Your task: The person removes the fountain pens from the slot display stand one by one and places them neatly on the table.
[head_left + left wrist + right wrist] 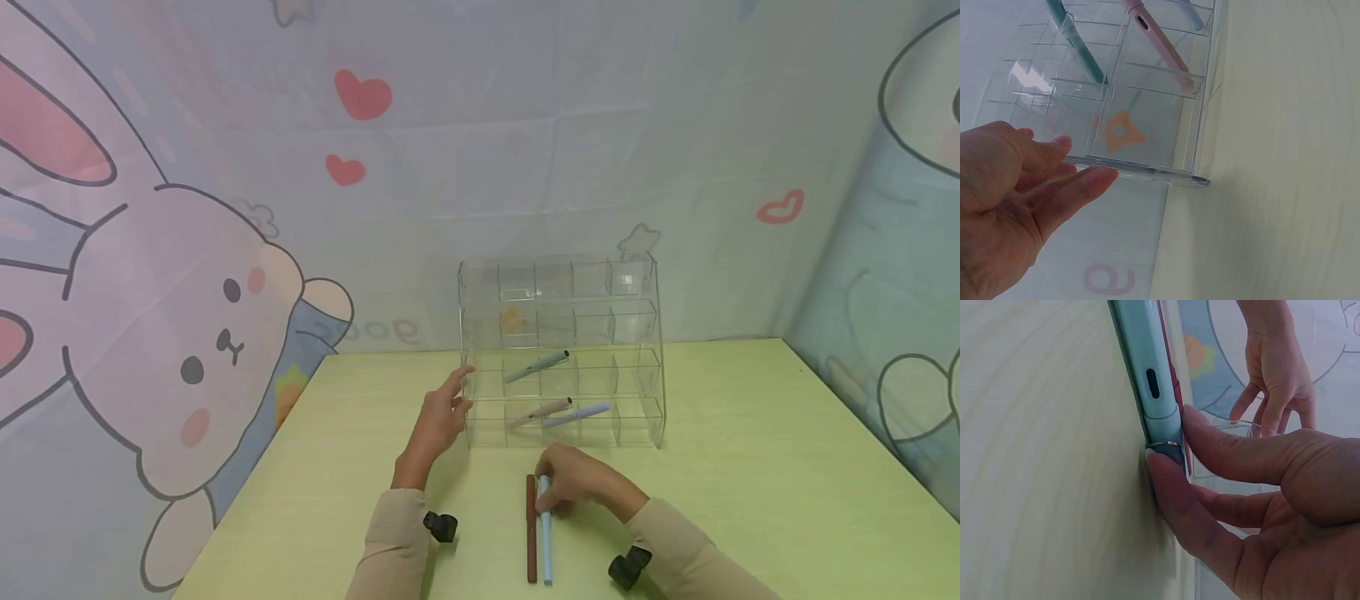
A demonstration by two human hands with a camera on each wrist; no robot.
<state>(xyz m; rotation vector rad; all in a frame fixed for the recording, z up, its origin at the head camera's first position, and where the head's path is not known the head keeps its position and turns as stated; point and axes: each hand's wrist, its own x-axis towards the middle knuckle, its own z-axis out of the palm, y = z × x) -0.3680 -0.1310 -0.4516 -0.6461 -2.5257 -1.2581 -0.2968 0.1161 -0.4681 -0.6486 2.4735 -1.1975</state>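
My left hand (441, 418) is at the left side of a clear acrylic pen rack (487, 432), its fairly straight fingertips right at the side panel's edge in the left wrist view. In front of the rack, my right hand (577, 477) pinches the far end of a light blue pen (546, 546) between thumb and finger. This pen lies beside a dark brown pen (531, 533), the two almost parallel. The right wrist view shows the pinch close up, near a ring on the blue pen (1150, 369).
A green pen (538, 367) leans in the rack's second tier from the bottom. Below it, a pink pen (542, 413) and a lavender pen (577, 415) slant in the lowest tier. The pale yellow table (750, 467) meets a printed cloth backdrop (555, 167) behind the rack.
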